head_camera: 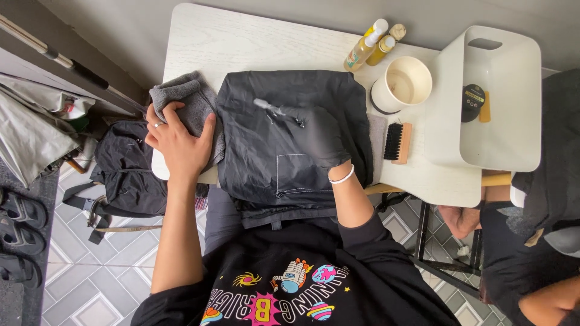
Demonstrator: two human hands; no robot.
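A black fabric item (290, 90) lies spread on the white table (229, 42) in front of me. My right hand (320, 136), in a black glove, rests on the fabric and holds a small clear-handled tool (272, 110) whose tip points to the upper left. My left hand (178, 139), bare with a ring, lies palm down on a folded grey cloth (181, 96) at the table's left edge, its fingers curled over it.
Two yellow bottles (365, 45) and a small jar stand at the back, beside a cream cup (403, 84). A wooden brush (399, 142) lies right of the fabric. A white bin (513, 90) holds a round black tin. A black backpack (127, 163) and sandals are on the floor; another person sits at right.
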